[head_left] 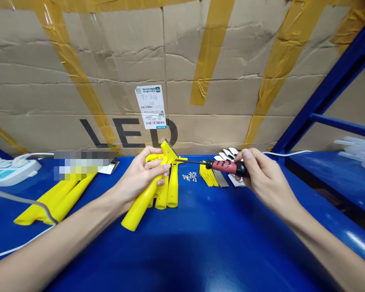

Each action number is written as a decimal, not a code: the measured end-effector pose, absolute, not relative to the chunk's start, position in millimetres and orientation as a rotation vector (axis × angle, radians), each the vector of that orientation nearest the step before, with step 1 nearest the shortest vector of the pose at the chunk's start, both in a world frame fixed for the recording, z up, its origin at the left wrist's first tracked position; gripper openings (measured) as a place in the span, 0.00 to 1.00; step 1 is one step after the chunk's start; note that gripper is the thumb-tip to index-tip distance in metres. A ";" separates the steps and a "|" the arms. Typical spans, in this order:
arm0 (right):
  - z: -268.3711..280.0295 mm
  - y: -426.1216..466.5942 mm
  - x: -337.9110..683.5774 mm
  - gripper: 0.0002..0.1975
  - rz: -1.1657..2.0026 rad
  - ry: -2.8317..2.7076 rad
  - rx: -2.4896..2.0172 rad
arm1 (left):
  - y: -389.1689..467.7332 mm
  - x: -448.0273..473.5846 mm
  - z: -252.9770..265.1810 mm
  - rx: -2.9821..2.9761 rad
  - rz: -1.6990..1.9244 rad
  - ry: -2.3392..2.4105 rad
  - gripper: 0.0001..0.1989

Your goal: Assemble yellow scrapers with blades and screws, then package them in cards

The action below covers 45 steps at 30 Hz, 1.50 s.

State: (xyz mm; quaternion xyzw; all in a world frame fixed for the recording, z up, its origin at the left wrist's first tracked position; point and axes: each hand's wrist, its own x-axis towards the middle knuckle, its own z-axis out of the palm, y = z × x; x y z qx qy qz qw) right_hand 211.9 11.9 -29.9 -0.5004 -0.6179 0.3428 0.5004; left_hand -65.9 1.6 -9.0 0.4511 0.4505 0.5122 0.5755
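Yellow scraper (pixel 146 198) clasped in left fingers (pixel 160 170), head (pixel 169 154) beyond them, screwdriver (pixel 223 166) gripped by right fingers (pixel 249 157)

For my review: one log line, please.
left hand: yellow tubular-handled scraper | right hand: red-black screwdriver, tip by scraper head | blue table: small metal fasteners

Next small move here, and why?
Probably align the screwdriver tip with a fastening point on the yellow scraper head, before turning. The left hand holds the scraper and the right hand grips the screwdriver, its shaft pointing at that head. Loose small screws lie nearby. I can't tell whether the tip is seated.
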 end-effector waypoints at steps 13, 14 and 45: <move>-30.3 10.9 206.8 0.17 1.062 -1.487 -1.092 | 4.7 -69.3 -9.7 1.035 1.204 1.063 0.26; -30.2 10.9 206.9 0.18 1.113 -1.508 -1.024 | 5.4 -69.9 -9.5 1.032 1.200 1.064 0.26; -27.6 11.6 218.6 0.15 0.793 -1.624 -1.074 | -1.5 -62.1 -9.0 1.008 1.209 1.034 0.24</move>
